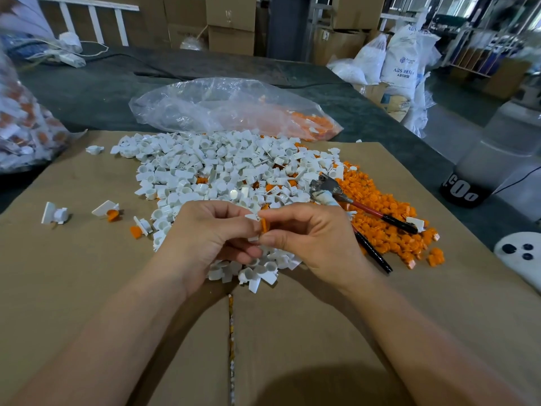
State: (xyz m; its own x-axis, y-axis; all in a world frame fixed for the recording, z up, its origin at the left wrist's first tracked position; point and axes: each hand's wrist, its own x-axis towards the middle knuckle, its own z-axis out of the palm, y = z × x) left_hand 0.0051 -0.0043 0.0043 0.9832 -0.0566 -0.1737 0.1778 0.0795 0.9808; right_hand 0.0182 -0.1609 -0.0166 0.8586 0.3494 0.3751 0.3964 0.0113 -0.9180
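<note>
A big heap of small white plastic parts lies on a flat sheet of cardboard. To its right spreads a pile of orange caps. Both hands meet over the near edge of the white heap. My left hand pinches a small white part, mostly hidden by the fingers. My right hand pinches an orange cap against that white part. Three joined white-and-orange pieces lie apart on the cardboard at the left.
Red-and-black-handled pliers lie across the orange pile. A clear plastic bag with orange caps lies behind the heap, another full bag at far left. A white object with dark dots sits at the right edge. Cartons and sacks stand behind the dark table.
</note>
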